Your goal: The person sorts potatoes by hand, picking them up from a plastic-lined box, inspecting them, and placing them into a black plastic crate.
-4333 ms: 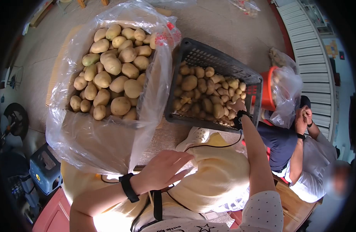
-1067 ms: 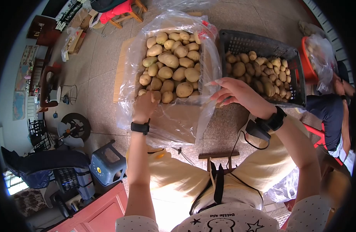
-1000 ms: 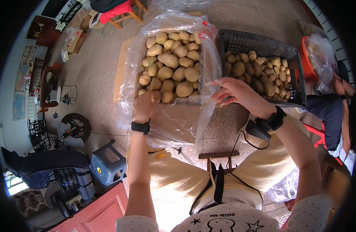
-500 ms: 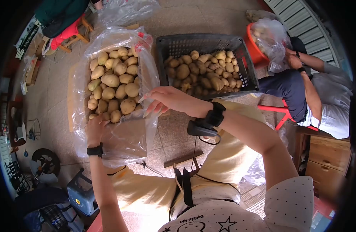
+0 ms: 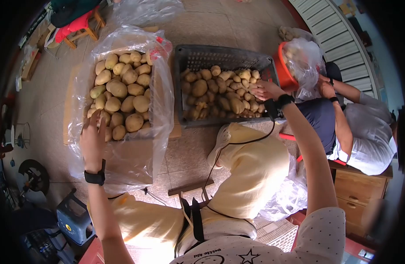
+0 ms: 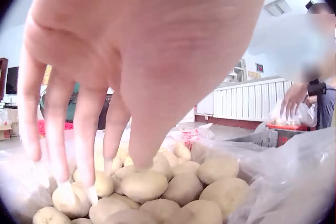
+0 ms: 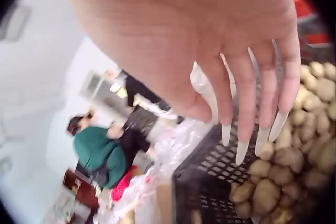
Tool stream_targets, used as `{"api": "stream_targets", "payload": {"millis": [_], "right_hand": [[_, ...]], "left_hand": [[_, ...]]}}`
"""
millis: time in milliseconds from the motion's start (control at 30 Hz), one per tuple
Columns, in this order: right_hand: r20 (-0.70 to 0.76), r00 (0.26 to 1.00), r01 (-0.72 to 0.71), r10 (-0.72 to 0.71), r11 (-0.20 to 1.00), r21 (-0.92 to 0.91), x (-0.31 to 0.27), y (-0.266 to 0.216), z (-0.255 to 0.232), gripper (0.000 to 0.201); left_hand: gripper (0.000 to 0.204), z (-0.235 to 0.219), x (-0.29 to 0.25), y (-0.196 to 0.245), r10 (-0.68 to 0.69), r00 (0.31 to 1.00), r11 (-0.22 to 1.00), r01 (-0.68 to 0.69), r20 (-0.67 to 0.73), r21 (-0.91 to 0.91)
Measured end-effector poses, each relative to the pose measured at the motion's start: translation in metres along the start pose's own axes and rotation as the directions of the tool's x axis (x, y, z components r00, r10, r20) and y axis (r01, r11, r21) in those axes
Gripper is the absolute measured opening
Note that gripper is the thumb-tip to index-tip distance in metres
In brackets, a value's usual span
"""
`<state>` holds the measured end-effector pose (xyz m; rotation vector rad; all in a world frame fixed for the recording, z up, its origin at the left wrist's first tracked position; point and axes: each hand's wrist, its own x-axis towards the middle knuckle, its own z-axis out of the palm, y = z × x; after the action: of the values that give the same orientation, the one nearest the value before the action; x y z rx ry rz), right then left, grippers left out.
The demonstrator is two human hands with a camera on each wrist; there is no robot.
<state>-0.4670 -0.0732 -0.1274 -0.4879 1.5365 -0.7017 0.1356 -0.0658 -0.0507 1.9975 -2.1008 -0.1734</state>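
My left hand is at the left side of a box lined with clear plastic, heaped with large potatoes. In the left wrist view its fingers point down, spread and nearly straight, their tips right at the potatoes. Out to the right, my right hand is over the right part of a black slatted crate. Smaller potatoes lie in that crate. The right wrist view shows its fingers extended, with long pale nails and no potato among them.
A red bucket with a plastic bag stands right of the crate, beside a seated person. A blue stool is at lower left. A cable runs from my right wrist. Clear plastic lies on the floor behind.
My right hand has moved right, from beside the plastic-lined box to over the crate. The left hand stays by the potatoes, its fingers now more extended. The head view has shifted.
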Motion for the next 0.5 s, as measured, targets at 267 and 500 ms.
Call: {"api": "stream_targets", "payload": {"millis": [267, 500], "right_hand": [[-0.385, 0.847, -0.249, -0.368, 0.366, -0.897, 0.057, 0.074, -0.073, 0.035], [-0.354, 0.929, -0.355, -0.109, 0.015, -0.935, 0.080, 0.076, -0.024, 0.049]], "left_hand": [[0.029, -0.009, -0.002, 0.067, 0.368, 0.929, 0.894, -0.344, 0.033, -0.287], [0.031, 0.011, 0.000, 0.081, 0.527, 0.850, 0.814, -0.498, 0.020, -0.298]]}}
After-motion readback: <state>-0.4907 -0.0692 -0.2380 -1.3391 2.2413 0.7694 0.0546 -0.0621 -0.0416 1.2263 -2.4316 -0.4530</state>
